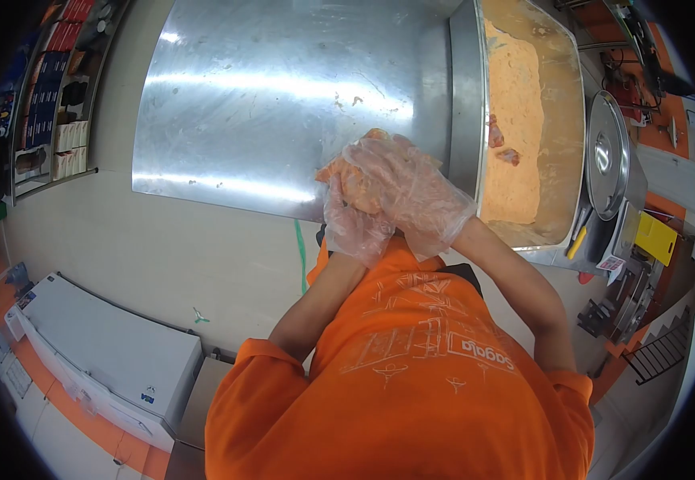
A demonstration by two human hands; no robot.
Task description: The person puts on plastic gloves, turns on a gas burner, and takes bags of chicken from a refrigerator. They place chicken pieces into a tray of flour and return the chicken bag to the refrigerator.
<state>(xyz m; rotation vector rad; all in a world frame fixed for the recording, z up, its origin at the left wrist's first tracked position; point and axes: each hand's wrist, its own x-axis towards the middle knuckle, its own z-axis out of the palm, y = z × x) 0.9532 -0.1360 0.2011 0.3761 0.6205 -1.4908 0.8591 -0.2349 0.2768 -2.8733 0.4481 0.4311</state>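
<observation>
Both of my hands wear clear plastic gloves and meet over the front edge of a steel table [283, 104]. Between them is a piece of raw, orange-coated meat [357, 189]. My left hand [357, 224] holds it from below and the left side, fingers curled against it. Over its top and right side lies my right hand [411, 180], its fingers bent round it. To the right, a steel tray [563, 120] holds an orange powdery coating [515, 188] with small raw meat pieces [508, 156] on it.
Right of the tray are a round steel lid [606, 156], a yellow-handled tool [577, 242] and a yellow board [655, 238]. A white chest freezer [115, 344] stands at the lower left. Shelves with boxes [47, 108] are at the upper left.
</observation>
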